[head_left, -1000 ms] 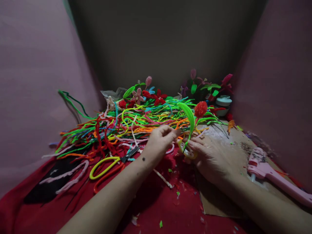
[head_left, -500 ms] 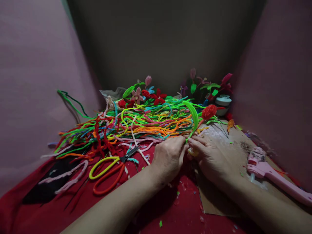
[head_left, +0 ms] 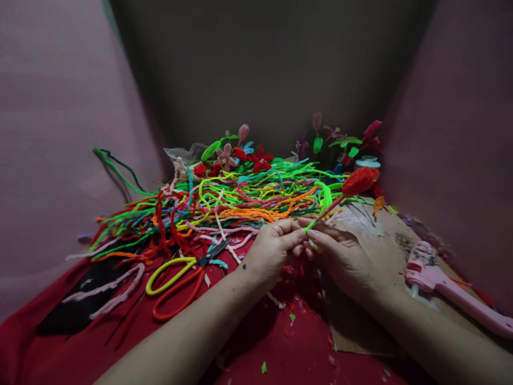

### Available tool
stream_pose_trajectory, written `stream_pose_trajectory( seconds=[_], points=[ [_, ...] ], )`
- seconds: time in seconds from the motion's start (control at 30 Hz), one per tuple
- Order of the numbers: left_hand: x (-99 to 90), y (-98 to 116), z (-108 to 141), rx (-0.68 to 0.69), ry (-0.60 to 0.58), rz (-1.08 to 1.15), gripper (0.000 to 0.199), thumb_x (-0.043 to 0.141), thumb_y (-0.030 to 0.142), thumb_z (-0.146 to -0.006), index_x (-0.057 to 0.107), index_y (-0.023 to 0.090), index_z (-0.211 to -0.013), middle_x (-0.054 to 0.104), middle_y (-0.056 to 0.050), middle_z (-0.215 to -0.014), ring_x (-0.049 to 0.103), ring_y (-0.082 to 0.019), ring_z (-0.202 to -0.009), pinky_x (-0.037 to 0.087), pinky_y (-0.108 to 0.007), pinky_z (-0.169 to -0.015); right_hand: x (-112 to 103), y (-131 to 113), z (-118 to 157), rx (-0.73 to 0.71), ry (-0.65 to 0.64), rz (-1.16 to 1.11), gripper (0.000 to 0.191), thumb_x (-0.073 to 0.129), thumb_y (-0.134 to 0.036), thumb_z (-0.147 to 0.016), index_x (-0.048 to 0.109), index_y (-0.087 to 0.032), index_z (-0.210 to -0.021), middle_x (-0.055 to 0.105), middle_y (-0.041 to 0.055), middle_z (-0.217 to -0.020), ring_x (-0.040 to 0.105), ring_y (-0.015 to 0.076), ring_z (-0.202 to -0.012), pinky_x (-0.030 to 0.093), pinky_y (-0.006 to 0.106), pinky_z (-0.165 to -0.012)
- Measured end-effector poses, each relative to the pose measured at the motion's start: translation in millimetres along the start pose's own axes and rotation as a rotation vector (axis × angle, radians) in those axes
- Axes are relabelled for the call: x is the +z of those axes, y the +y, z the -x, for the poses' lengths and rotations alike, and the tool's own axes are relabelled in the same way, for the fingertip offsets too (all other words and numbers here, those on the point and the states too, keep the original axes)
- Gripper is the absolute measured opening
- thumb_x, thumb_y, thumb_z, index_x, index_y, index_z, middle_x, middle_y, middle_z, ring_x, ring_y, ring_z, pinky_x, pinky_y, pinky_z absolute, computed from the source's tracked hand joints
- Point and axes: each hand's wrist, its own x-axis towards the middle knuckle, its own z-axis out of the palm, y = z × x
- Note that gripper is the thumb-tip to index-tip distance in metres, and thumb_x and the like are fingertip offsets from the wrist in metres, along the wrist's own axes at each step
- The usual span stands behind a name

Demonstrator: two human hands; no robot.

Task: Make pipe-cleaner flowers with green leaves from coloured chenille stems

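Observation:
A pipe-cleaner flower (head_left: 359, 182) with a fuzzy red bud leans up and to the right from between my hands. Its stem is reddish near the bud and green lower down, with a bright green leaf (head_left: 325, 197) beside it. My left hand (head_left: 274, 251) pinches the green part of the stem between thumb and fingers. Close against it, my right hand (head_left: 340, 254) is closed around the same stem, thumb on top. The lowest end of the stem is hidden by the fingers.
Many coloured pipe cleaners (head_left: 240, 198) lie heaped behind the hands. Scissors (head_left: 180, 283) with yellow and orange handles rest at the left. A pink glue gun (head_left: 449, 289) lies on cardboard (head_left: 356, 337) at the right. Finished flowers (head_left: 260, 159) and a jar (head_left: 367, 162) stand farther back.
The red bud has swung to the right and tilted lower, and the leaf has turned with it. My left hand has rolled so its thumb now shows on the stem.

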Motion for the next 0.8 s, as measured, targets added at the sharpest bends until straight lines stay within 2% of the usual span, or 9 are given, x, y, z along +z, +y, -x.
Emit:
stream_pose_trajectory(
  seconds=[0.23,0.33,0.43,0.53,0.6,0.63,0.7,0.77,0.8],
  points=[
    [-9.9,1.7,-1.1,-0.192,-0.195,0.272,0.011,0.062,0.020,-0.074,0.053,0.014,-0.073,0.040,0.008,-0.046,0.020,-0.001,-0.035,0.014,-0.014,-0.036,0.7,-3.2,-0.3,-0.015,-0.021,-0.105,0.026,0.060,-0.021,-0.077,0.069,-0.025,-0.101,0.070,0.0035,-0.092,0.061,0.0197,-0.087,0.044,0.035,-0.081],
    [-14.5,4.7,-1.8,-0.251,-0.297,0.276,0.010,0.062,0.019,-0.073,0.053,0.013,-0.071,0.038,0.008,-0.047,0.017,-0.001,-0.036,0.013,-0.015,-0.036,1.5,-3.2,-1.1,-0.025,-0.035,-0.122,0.024,0.060,-0.019,-0.077,0.069,-0.023,-0.098,0.069,0.0045,-0.096,0.060,0.0202,-0.090,0.043,0.035,-0.081],
    [-12.7,7.2,-1.5,-0.222,-0.271,0.179,0.016,0.063,0.026,-0.072,0.054,0.013,-0.070,0.037,0.009,-0.047,0.016,-0.001,-0.035,0.013,-0.015,-0.036,2.0,-2.2,-1.9,-0.045,-0.015,-0.123,0.020,0.062,-0.020,-0.075,0.070,-0.021,-0.094,0.069,0.0051,-0.094,0.059,0.0201,-0.086,0.044,0.033,-0.077],
    [-6.7,5.2,0.4,-0.100,-0.137,-0.073,0.020,0.056,0.032,-0.077,0.054,0.015,-0.067,0.039,0.007,-0.048,0.022,-0.003,-0.036,0.018,-0.018,-0.038,1.6,1.2,-1.3,-0.012,0.080,-0.143,0.016,0.066,-0.024,-0.073,0.071,-0.022,-0.089,0.069,0.0028,-0.083,0.058,0.0172,-0.073,0.043,0.030,-0.068],
    [-4.1,0.3,2.3,0.120,-0.011,-0.386,0.020,0.051,0.025,-0.080,0.054,0.016,-0.062,0.046,0.003,-0.053,0.034,-0.006,-0.043,0.027,-0.020,-0.045,0.9,4.5,0.2,0.011,0.138,-0.155,0.019,0.067,-0.025,-0.073,0.070,-0.023,-0.092,0.067,0.0008,-0.075,0.054,0.0149,-0.063,0.041,0.028,-0.062],
    [-3.7,-2.8,3.2,0.276,0.066,-0.555,0.017,0.050,0.021,-0.080,0.055,0.017,-0.064,0.051,0.001,-0.058,0.040,-0.008,-0.050,0.031,-0.021,-0.051,0.7,5.9,1.1,0.016,0.156,-0.158,0.021,0.067,-0.025,-0.073,0.070,-0.024,-0.094,0.065,0.0000,-0.070,0.052,0.0142,-0.060,0.040,0.028,-0.059],
    [-4.1,-8.5,4.6,0.508,0.123,-0.813,0.012,0.050,0.017,-0.079,0.058,0.019,-0.071,0.055,0.000,-0.065,0.046,-0.011,-0.060,0.035,-0.024,-0.061,0.5,7.4,2.6,0.034,0.161,-0.146,0.022,0.067,-0.027,-0.074,0.069,-0.023,-0.096,0.062,-0.0008,-0.063,0.050,0.0138,-0.056,0.038,0.027,-0.056],
    [-4.6,-11.1,5.0,0.565,0.131,-0.880,0.013,0.048,0.015,-0.080,0.059,0.020,-0.075,0.055,0.000,-0.066,0.048,-0.012,-0.062,0.035,-0.025,-0.062,1.1,6.6,3.3,0.047,0.146,-0.121,0.022,0.066,-0.029,-0.075,0.069,-0.023,-0.096,0.062,-0.0004,-0.064,0.050,0.0140,-0.056,0.038,0.027,-0.056],
    [-4.3,-10.8,4.8,0.522,0.126,-0.835,0.014,0.047,0.017,-0.081,0.059,0.019,-0.074,0.054,0.001,-0.064,0.047,-0.011,-0.059,0.035,-0.024,-0.060,1.6,5.4,3.2,0.046,0.134,-0.108,0.021,0.066,-0.030,-0.075,0.070,-0.024,-0.095,0.063,0.0003,-0.068,0.051,0.0146,-0.059,0.039,0.028,-0.057]
  ],
)
